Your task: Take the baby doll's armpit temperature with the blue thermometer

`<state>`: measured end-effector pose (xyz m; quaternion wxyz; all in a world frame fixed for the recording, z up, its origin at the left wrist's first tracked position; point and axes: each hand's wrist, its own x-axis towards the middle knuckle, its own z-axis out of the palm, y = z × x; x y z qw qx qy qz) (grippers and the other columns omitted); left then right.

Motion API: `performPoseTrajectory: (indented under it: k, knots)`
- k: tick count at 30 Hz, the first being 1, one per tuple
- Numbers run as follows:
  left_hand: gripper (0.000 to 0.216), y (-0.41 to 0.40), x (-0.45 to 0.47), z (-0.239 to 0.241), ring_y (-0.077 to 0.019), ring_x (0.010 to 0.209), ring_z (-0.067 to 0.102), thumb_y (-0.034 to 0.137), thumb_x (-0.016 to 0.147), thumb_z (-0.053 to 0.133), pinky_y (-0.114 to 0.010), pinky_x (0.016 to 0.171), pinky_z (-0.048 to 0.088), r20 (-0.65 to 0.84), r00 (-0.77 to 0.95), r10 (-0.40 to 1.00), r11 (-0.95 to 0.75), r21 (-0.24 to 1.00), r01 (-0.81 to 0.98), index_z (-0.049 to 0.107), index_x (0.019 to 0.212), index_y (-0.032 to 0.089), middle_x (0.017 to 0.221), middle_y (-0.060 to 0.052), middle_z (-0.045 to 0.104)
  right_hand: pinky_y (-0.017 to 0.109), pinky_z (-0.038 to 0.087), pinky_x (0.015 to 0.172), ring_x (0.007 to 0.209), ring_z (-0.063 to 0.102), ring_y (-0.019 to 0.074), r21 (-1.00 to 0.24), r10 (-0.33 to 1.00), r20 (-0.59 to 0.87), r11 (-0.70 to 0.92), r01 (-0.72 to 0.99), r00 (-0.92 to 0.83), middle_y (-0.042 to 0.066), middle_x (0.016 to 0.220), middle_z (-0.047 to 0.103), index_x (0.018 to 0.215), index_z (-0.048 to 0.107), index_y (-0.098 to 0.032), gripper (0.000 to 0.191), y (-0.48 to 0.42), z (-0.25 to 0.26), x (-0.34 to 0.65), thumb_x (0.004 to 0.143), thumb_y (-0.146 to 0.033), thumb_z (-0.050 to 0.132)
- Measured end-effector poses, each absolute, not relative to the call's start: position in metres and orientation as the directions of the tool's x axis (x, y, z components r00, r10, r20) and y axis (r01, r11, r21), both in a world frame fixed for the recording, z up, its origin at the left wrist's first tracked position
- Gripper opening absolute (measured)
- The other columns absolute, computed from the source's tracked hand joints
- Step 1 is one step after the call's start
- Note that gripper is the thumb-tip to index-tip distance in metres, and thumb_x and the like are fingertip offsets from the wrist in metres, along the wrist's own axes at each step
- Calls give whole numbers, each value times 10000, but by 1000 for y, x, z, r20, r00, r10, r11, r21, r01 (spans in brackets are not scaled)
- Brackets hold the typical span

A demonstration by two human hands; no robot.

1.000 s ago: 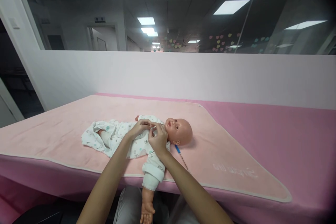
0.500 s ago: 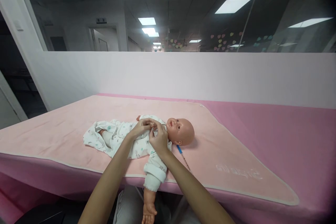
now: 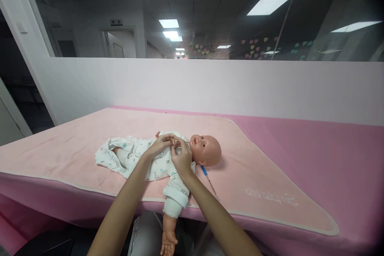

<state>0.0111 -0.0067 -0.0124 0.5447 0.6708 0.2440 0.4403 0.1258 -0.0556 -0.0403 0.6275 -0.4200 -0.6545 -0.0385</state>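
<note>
A bald baby doll (image 3: 207, 150) lies on its back, head to the right, in a white printed baby outfit (image 3: 162, 168). Over the upper chest, just below the chin, my left hand (image 3: 162, 145) has its fingers closed on the front of the outfit. My right hand (image 3: 182, 159) pinches the same spot from the head side, thumb and fingers curled, the two sets of fingertips almost meeting. The exact bit of cloth or fastening between them is too small to make out. One doll arm (image 3: 170, 234) hangs over the table's near edge.
A peach mat (image 3: 249, 168) lies under the doll on a pink-covered table (image 3: 339, 160). By the doll's neck, a blue clip (image 3: 204, 171) with a thin cord rests on the mat. Behind stands a white low wall (image 3: 240, 88) with glass above.
Both hands stay at the doll's chest. The right hand's thumb and fingers show a slightly wider gap, and the view has shifted a little. The doll's position on the mat looks the same.
</note>
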Motion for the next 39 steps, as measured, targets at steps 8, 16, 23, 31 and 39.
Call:
performPoseTrajectory:
  k: [8, 16, 23, 31, 39]
  knots:
    - [245, -13, 10, -5, -149, 734, 543, 141, 617, 584, -252, 728, 390, 312, 428, 848, -273, 950, -152, 629, 858, 151, 721, -8, 589, 298, 441, 727, 787, 526, 164, -539, 529, 825, 633, 556, 197, 37, 832, 570, 955, 525, -190, 179, -54, -40, 126, 778, -180, 497]
    - [213, -21, 10, -1, -159, 733, 553, 133, 619, 592, -272, 740, 395, 311, 463, 830, -279, 950, -137, 627, 830, 141, 717, -23, 610, 305, 426, 740, 841, 495, 179, -480, 549, 830, 610, 630, 101, 64, 897, 536, 979, 525, -185, 276, -59, -35, 123, 785, -79, 360]
    - [300, -6, 7, -11, -68, 576, 478, 179, 598, 641, -222, 634, 397, 253, 208, 945, -134, 878, -459, 579, 890, 147, 694, 18, 531, 360, 352, 822, 902, 480, 197, -185, 421, 888, 697, 692, -186, 70, 946, 566, 944, 551, -173, 291, -68, -34, 122, 728, -74, 384]
    - [315, -3, 8, -13, -73, 581, 489, 192, 586, 650, -223, 633, 412, 222, 163, 961, -123, 876, -467, 573, 886, 135, 705, 3, 534, 360, 318, 863, 812, 478, 171, -67, 453, 784, 741, 668, -424, 27, 778, 568, 776, 529, -183, 78, -64, -33, 119, 701, -169, 515]
    - [242, -9, -20, -11, -118, 674, 543, 253, 669, 646, -205, 598, 402, 172, 466, 868, -100, 979, -175, 637, 877, 131, 758, -47, 596, 331, 348, 797, 832, 481, 175, -119, 477, 805, 713, 691, -353, 35, 809, 564, 760, 535, -196, 35, -62, -36, 121, 753, -188, 501]
